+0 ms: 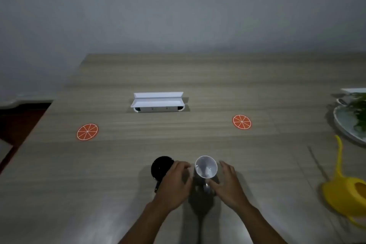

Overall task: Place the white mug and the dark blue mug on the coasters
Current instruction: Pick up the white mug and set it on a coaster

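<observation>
The dark blue mug point(160, 166) stands upright near the table's front, handle toward me. Just right of it stands the white mug point(206, 166), also upright. My left hand point(175, 180) lies against the dark mug's right side, fingers curled, covering part of the mug; whether it grips is unclear. My right hand point(227, 182) hovers at the white mug's right side with fingers spread, thumb near the handle. One orange-slice coaster point(87, 132) lies far left, another coaster point(241, 122) lies farther back on the right. Both coasters are bare.
A white socket box point(157, 102) with its lid up sits mid-table behind the mugs. A yellow watering can point(348, 194) stands at the right edge, with a plate and green plant point(354, 117) behind it. The table's left edge drops to a dark floor.
</observation>
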{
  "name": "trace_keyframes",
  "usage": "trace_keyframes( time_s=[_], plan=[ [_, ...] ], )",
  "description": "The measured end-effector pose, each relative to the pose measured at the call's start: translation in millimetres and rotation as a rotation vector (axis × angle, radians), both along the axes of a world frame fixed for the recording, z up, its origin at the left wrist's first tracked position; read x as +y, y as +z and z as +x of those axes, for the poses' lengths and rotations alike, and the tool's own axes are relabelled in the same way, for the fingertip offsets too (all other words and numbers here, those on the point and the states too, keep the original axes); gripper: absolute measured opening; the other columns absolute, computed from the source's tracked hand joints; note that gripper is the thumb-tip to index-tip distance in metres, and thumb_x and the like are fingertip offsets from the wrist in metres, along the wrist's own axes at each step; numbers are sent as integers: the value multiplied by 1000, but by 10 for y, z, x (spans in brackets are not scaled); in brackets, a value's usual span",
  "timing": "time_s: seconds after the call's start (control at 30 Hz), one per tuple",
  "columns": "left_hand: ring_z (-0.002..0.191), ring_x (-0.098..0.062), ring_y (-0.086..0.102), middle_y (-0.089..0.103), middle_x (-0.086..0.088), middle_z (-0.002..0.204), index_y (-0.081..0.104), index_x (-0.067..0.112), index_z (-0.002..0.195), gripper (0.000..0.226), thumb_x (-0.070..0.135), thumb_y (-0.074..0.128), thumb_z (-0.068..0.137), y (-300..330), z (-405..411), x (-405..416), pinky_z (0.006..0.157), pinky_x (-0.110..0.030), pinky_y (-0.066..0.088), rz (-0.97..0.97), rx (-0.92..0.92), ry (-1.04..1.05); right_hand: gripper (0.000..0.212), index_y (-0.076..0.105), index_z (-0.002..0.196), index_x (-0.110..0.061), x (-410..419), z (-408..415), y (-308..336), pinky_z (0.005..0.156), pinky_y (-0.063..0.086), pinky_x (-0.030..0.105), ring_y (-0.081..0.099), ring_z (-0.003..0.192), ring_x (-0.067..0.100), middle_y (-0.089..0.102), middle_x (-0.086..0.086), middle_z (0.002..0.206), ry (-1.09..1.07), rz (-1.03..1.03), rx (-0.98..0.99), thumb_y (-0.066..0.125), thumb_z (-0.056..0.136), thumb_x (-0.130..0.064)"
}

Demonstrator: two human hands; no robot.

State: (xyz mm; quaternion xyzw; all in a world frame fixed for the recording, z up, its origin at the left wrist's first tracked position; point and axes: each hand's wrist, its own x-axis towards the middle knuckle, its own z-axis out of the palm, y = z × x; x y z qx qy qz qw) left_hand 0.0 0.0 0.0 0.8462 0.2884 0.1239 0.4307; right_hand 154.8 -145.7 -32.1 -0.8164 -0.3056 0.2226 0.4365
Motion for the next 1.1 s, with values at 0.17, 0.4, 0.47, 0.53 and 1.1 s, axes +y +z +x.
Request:
trace_keyframes(
  time_s=[0.17, 0.4, 0.47, 0.53, 1.1],
  plan=[
    [123, -20, 56, 52, -3, 136, 52, 16, 136, 37, 15, 55, 98, -252, -96, -168, 102, -33, 47, 32, 114, -141, 81, 41, 121, -67, -4, -122, -119, 82, 46, 2, 43, 118, -24, 40, -38, 129, -13, 9, 89, 88, 73, -21],
    [156, -36, 18, 20, -12, 168, 17, 5, 160, 73, 24, 54, 100, -661, -194, -239, 128, -44, 20, 140, 430, -321, 87, 44, 145, -28, 111, -186, -262, 98, 57, 32, 55, 125, 8, 51, -8, 138, -97, 39, 107, 94, 74, -33],
    [159, -38, 6, 11, -12, 172, 11, 6, 162, 82, 32, 57, 99, -747, -203, -246, 130, -48, 13, 180, 478, -358, 92, 41, 148, -25, 138, -184, -258, 99, 59, 44, 53, 129, 13, 49, -4, 141, -99, 32, 109, 94, 73, -29],
    [160, -37, -3, 4, -13, 174, 7, 6, 163, 88, 40, 57, 98, -803, -197, -250, 131, -48, 5, 222, 520, -381, 97, 38, 152, -22, 160, -167, -242, 101, 58, 47, 51, 133, 17, 48, -2, 145, -95, 14, 99, 94, 74, -27],
    [161, -31, -8, 2, -7, 175, 0, 13, 163, 93, 51, 45, 91, -925, 211, -299, 130, -48, -3, 336, 567, -338, 76, 52, 133, -38, -114, 54, -142, 82, 56, 21, 62, 115, 12, 59, -13, 126, -349, 72, 72, 93, 74, -15]
  ],
)
